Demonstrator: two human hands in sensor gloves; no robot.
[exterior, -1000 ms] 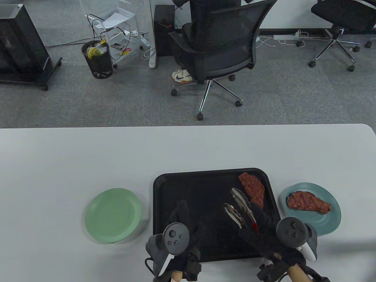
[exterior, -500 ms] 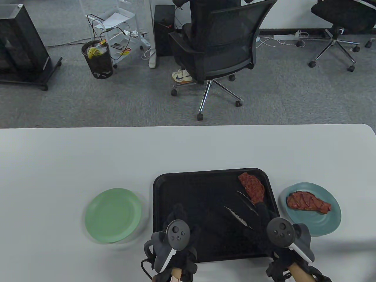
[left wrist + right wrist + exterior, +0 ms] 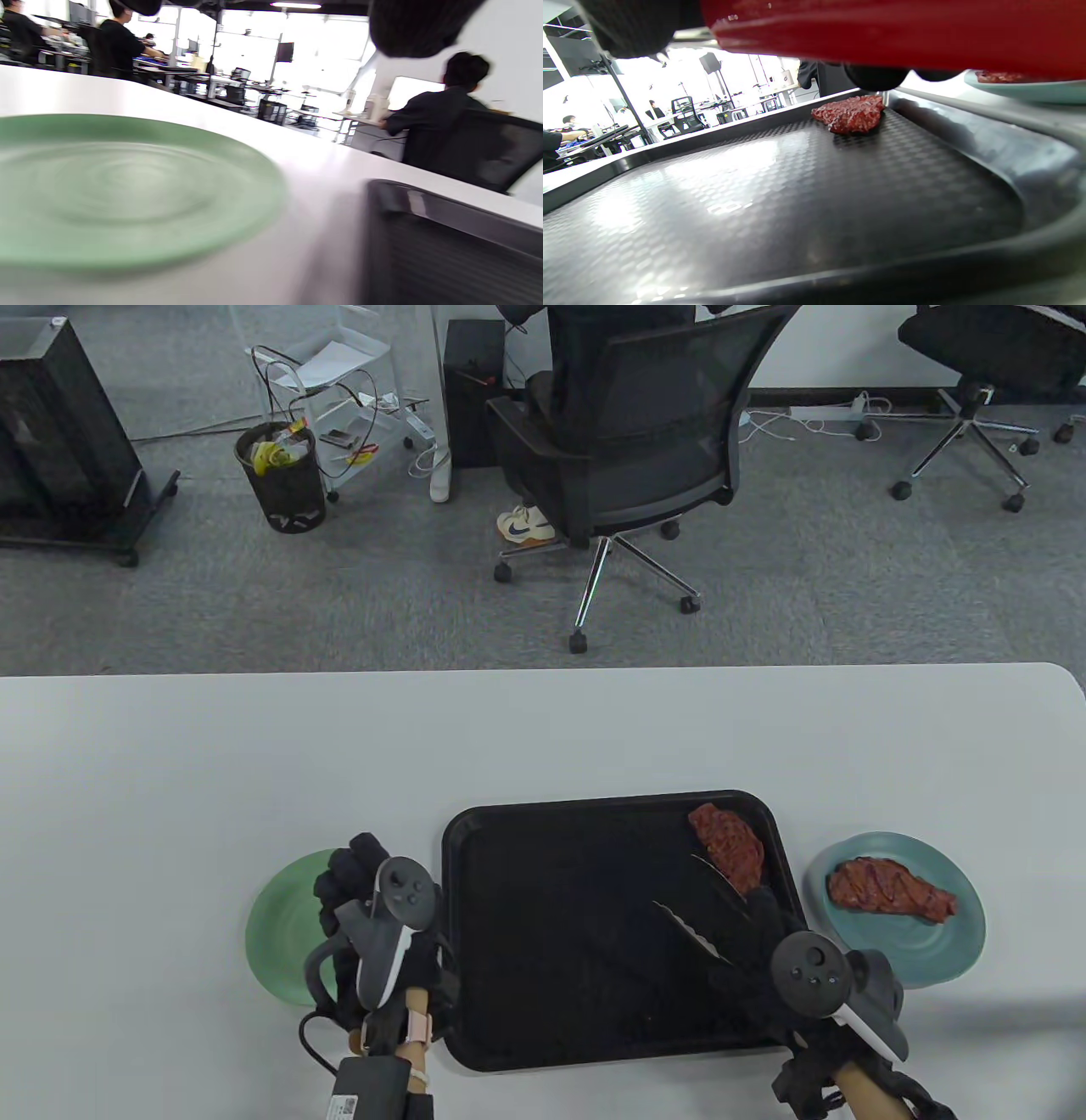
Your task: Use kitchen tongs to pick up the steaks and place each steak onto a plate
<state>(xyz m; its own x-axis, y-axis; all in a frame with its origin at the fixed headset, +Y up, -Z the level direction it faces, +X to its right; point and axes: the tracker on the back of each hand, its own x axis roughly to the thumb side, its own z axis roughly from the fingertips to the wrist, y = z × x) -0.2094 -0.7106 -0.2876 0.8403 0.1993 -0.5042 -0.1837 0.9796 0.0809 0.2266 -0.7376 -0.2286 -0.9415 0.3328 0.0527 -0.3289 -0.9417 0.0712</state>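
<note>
Here, metal tongs [image 3: 700, 912] with scalloped, seemingly parted tips hover over textured tray [image 3: 543, 933].

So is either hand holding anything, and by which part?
The right hand grips the tongs by their handle end. The left hand, over the green plate, holds nothing.

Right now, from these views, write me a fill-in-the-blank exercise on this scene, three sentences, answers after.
1. The right hand holds the ____ over the black tray.
2. The steak on the blue plate lies to the tray's ____.
3. The left hand is over the ____ plate, which holds no steak.

Missing words: tongs; right; green
</note>
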